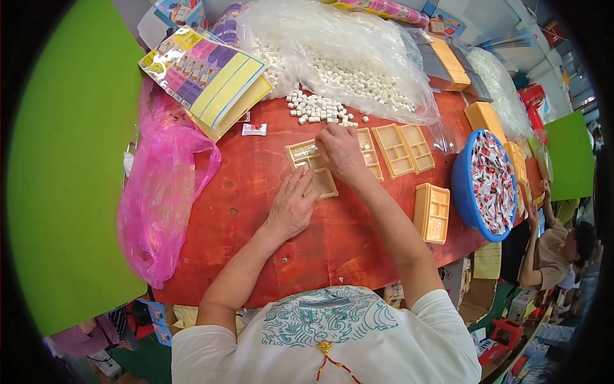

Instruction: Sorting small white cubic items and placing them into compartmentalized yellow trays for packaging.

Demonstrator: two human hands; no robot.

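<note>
Seen from above at a red table [256, 211]: left hand [291, 206] pressed flat on the near end of a tan tray [311, 168], right hand [341, 153] curled over its far end. Just beyond the tray, loose white pieces [320, 109] beside a clear bag [345, 61]. More tan trays [403, 148] right of it, then a blue bowl [462, 185]. Left of the tray, a pink bag [163, 192].

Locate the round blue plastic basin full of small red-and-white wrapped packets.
In the head view, the round blue plastic basin sits at the red table's right edge, right of the person's right hand, beside an orange compartment tray.
</note>
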